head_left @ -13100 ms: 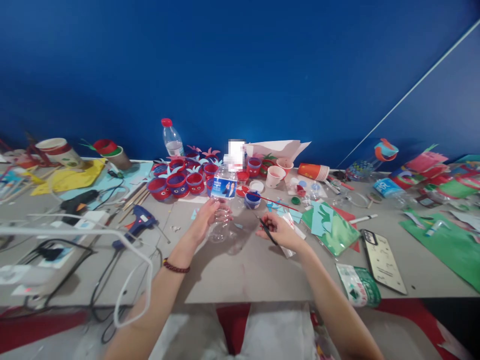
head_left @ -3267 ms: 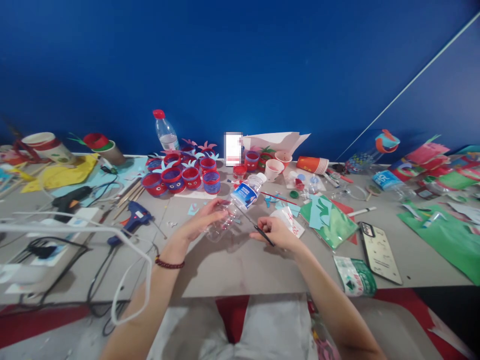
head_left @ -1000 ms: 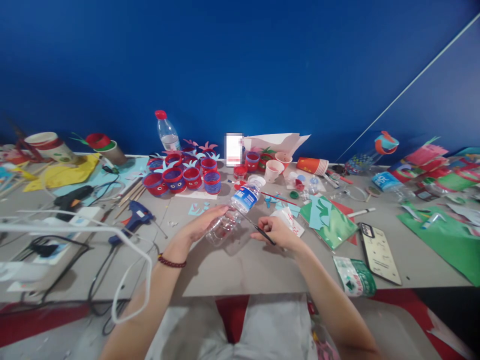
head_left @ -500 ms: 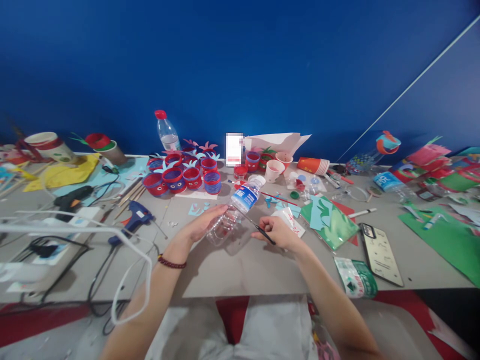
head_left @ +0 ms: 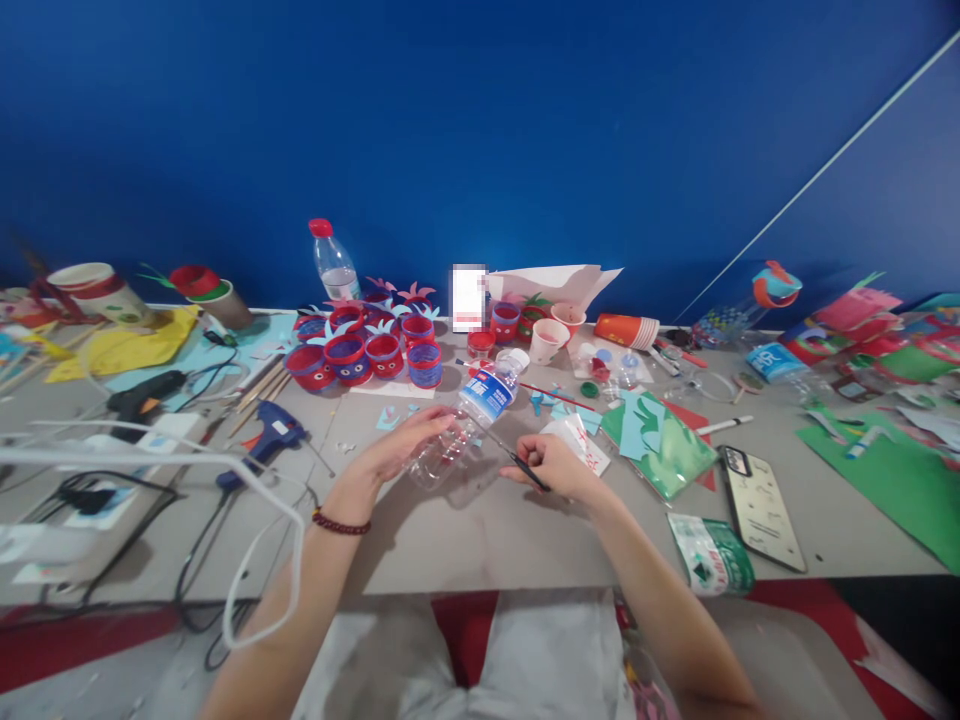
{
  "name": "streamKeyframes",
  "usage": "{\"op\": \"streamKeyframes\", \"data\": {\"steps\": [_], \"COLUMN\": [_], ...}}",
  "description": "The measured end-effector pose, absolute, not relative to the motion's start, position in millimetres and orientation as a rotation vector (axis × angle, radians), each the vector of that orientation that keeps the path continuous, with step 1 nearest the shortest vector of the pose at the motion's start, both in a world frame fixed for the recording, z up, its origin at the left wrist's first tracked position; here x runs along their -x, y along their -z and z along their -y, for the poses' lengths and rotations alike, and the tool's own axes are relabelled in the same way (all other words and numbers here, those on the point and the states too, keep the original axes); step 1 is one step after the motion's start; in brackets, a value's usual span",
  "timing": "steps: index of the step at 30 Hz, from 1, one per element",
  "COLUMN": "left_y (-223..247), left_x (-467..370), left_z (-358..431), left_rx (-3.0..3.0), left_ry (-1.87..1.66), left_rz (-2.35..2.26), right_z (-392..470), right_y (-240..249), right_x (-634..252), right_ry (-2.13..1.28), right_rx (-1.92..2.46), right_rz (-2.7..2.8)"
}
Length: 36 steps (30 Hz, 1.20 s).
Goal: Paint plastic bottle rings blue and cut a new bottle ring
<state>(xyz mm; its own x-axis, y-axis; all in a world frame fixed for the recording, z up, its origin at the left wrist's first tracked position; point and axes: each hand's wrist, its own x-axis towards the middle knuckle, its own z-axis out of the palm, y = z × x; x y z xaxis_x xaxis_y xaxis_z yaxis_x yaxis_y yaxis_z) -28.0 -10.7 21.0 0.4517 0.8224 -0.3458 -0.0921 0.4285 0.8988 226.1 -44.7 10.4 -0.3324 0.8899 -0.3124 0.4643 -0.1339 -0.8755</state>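
Observation:
My left hand (head_left: 405,442) is closed around the left side of a clear plastic bottle (head_left: 439,455) with a blue label and a white cap. The bottle lies tilted above the table, its cap pointing away and to the right. In my closed right hand (head_left: 551,468) is a slim black-handled tool (head_left: 529,470) with a thin metal blade. The blade's tip meets the bottle near the lower edge of the label; whether it has gone through the plastic I cannot tell. My right fingers partly hide the handle.
Several red and purple cups (head_left: 346,358) with paper leaves stand behind on the left. A blue glue gun (head_left: 276,432) and a power strip (head_left: 142,470) with cables lie left. To the right are a green packet (head_left: 660,455), a phone (head_left: 763,510) and a green-white pouch (head_left: 711,555).
The bottle and my left hand have shifted slightly left. My right hand and the tool have hardly moved, and the blade still touches the bottle.

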Motion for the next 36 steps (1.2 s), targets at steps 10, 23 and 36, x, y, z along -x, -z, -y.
{"op": "streamKeyframes", "data": {"steps": [10, 23, 36], "left_y": [-28.0, -25.4, -24.6], "left_x": [16.2, 16.9, 25.6], "left_z": [17.3, 13.8, 10.8], "left_rx": [-1.066, -1.034, -0.842], "left_ry": [-0.639, -0.685, -0.69], "left_rz": [-0.98, -1.004, -0.799], "right_z": [46.5, 43.5, 42.8], "right_y": [-5.2, -9.5, -8.2], "right_x": [-222.4, -225.2, -229.4], "right_ry": [-1.418, -1.44, -1.467], "right_rx": [1.538, 1.522, 1.493], "right_rz": [1.744, 1.75, 1.727]}}
